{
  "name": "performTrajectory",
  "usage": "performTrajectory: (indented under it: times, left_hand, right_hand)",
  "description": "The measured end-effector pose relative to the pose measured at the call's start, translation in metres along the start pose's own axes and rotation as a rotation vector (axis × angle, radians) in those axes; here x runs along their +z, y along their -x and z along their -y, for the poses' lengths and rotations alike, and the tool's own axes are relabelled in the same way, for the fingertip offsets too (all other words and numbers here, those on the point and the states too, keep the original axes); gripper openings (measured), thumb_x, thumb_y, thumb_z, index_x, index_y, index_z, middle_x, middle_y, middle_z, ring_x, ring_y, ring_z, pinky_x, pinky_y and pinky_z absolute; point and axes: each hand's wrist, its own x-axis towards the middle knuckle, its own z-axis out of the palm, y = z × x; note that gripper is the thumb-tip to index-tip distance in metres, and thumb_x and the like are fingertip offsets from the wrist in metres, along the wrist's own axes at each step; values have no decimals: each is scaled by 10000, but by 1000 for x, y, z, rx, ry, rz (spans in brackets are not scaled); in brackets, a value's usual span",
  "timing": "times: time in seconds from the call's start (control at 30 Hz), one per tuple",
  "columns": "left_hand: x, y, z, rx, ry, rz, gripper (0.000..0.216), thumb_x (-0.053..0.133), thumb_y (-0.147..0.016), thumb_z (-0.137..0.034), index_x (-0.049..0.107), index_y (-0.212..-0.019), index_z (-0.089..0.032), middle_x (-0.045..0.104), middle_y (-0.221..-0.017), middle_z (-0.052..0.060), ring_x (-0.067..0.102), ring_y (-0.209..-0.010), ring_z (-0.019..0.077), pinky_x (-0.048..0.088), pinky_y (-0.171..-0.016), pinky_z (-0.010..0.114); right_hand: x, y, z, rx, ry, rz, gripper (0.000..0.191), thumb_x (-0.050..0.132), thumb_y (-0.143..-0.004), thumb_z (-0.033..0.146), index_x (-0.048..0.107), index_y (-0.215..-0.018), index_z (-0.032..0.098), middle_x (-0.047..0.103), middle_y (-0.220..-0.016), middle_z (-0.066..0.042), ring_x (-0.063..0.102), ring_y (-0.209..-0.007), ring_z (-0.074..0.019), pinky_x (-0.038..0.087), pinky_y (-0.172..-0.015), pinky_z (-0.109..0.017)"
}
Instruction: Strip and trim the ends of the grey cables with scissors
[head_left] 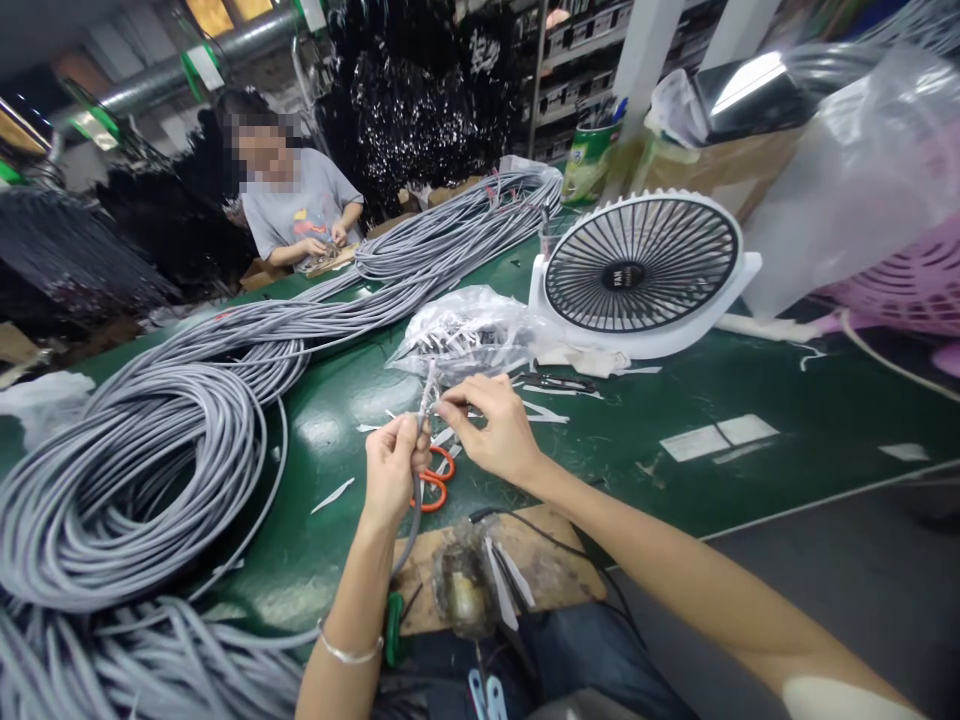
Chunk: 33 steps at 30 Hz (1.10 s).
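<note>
My left hand (392,462) is closed round a grey cable (415,505), close to its stripped end, which points up and away from me. Whitish wrapping and thin strands (430,385) show above the thumb. Thumb and forefinger of my right hand (491,422) pinch at these strands; the exact bit between the fingertips is too small to make out. Just behind and below the hands lie scissors with orange handles (436,490), partly hidden by the left hand and cable. White paper-like strips lie around them on the green table (600,470).
Large coils of grey cable (247,430) fill the left side. Beyond my hands sit a clear bag of small parts (469,325) and a white fan (637,270). A wooden board (559,560) lies near my lap. A co-worker (300,200) sits across the table; a pink basket (907,280) stands right.
</note>
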Motion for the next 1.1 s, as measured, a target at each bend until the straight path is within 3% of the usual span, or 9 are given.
performTrajectory:
  times: [0.2, 0.43, 0.73, 0.97, 1.03, 1.1]
  left_hand:
    - [0, 0, 1, 6, -10, 3, 435, 665, -649, -531, 502, -585, -133, 332, -495, -71, 190, -370, 1, 152, -351, 157]
    - [4, 2, 0, 82, -182, -118, 431, 649, -649, -548, 535, -590, -136, 366, -462, -66, 241, -366, 17, 171, -351, 169]
    - [11, 5, 1, 102, -200, -180, 453, 648, -623, -571, 503, -554, -148, 349, -456, -69, 250, -396, 32, 194, -370, 178]
    - [2, 5, -4, 63, -156, -96, 395, 670, -632, -512, 607, -643, -123, 355, -452, -75, 260, -403, 36, 210, -390, 177]
    - [4, 5, -4, 128, -203, -149, 353, 666, -650, -477, 624, -668, -127, 441, -483, -54, 359, -439, 54, 297, -436, 179]
    - [6, 6, -1, 194, -237, -197, 323, 650, -671, -455, 628, -673, -133, 539, -551, -21, 469, -520, 86, 379, -515, 193]
  right_hand:
    - [0, -1, 0, 28, -43, 6, 208, 510, -855, 244, 547, -659, 184, 602, -602, 17, 480, -540, -110, 307, -626, -290]
    - [-1, 0, -1, -136, 97, -72, 227, 526, -856, 248, 547, -641, 180, 607, -592, 1, 509, -577, -128, 296, -652, -309]
    - [0, 3, -2, -249, -72, -87, 227, 534, -832, 231, 559, -611, 186, 615, -572, -16, 488, -532, -128, 350, -579, -289]
    - [6, 2, 5, 186, -344, 32, 230, 518, -813, 253, 547, -603, 163, 517, -495, 24, 379, -407, -71, 286, -386, -205]
    - [7, 3, 7, 227, -390, 26, 230, 529, -806, 263, 549, -601, 159, 508, -490, 26, 384, -404, -68, 280, -372, -196]
    - [8, 6, 9, 175, -387, -9, 211, 539, -798, 239, 557, -605, 158, 529, -515, 15, 418, -425, -74, 297, -379, -191]
